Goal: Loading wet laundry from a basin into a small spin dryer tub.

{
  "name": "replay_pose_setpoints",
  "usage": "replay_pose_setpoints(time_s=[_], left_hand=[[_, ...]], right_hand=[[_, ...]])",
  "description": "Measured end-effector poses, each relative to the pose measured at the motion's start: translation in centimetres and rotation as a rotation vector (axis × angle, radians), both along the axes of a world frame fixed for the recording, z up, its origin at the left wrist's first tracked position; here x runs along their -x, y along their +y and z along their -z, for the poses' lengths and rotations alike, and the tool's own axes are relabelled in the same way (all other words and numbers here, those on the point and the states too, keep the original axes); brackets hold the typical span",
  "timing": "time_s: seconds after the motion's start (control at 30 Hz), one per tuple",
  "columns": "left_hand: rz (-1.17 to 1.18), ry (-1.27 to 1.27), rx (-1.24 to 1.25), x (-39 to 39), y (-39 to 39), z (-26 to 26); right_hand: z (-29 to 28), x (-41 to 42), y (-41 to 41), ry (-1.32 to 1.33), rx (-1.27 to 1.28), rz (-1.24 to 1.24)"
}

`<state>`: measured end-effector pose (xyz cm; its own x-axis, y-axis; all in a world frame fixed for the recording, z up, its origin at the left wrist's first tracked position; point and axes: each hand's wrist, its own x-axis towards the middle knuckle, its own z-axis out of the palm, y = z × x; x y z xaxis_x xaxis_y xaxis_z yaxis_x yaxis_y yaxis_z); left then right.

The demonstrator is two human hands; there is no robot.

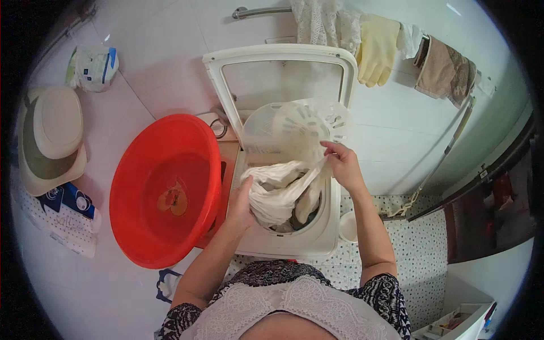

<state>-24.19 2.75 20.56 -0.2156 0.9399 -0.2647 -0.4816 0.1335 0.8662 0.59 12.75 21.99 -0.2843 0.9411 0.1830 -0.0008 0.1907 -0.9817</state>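
A bundle of white cloth [272,199] lies bunched over the round opening of a white washing machine [289,244]. On its left side, my left hand [242,206] grips the cloth. With thumb and finger, my right hand [342,163] pinches a pulled-up edge at the upper right. Darker fabric [314,208] shows inside the opening, partly covered by the bundle. Behind the cloth stands a translucent slotted plastic disc [272,123], leaning towards the raised lid [212,76] of the machine.
A large red basin [140,182] sits left of the opening, partly on the machine. A white container [348,227] stands on the speckled floor at right. Yellow rubber gloves [378,51] and a brown towel [437,68] hang from the wall rail. A mop pole [450,144] leans at right.
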Motion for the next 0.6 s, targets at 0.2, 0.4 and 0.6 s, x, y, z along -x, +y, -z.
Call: replay_pose_setpoints(time_s=[0.2, 0.4, 0.6], left_hand=[[0.127, -0.32, -0.006, 1.9, -0.1, 1.5], [0.123, -0.043, -0.148, -1.1, 1.3, -2.5], [-0.139, 0.648, -0.104, 2.0, 2.4, -2.4]], right_hand=[[1.1, 4.7, -4.2, -0.467, -0.177, -0.417], [2.4, 6.1, -0.2, -0.209, -0.072, -0.57], [-3.1, 5.6, 1.1, 0.247, -0.211, -0.318]])
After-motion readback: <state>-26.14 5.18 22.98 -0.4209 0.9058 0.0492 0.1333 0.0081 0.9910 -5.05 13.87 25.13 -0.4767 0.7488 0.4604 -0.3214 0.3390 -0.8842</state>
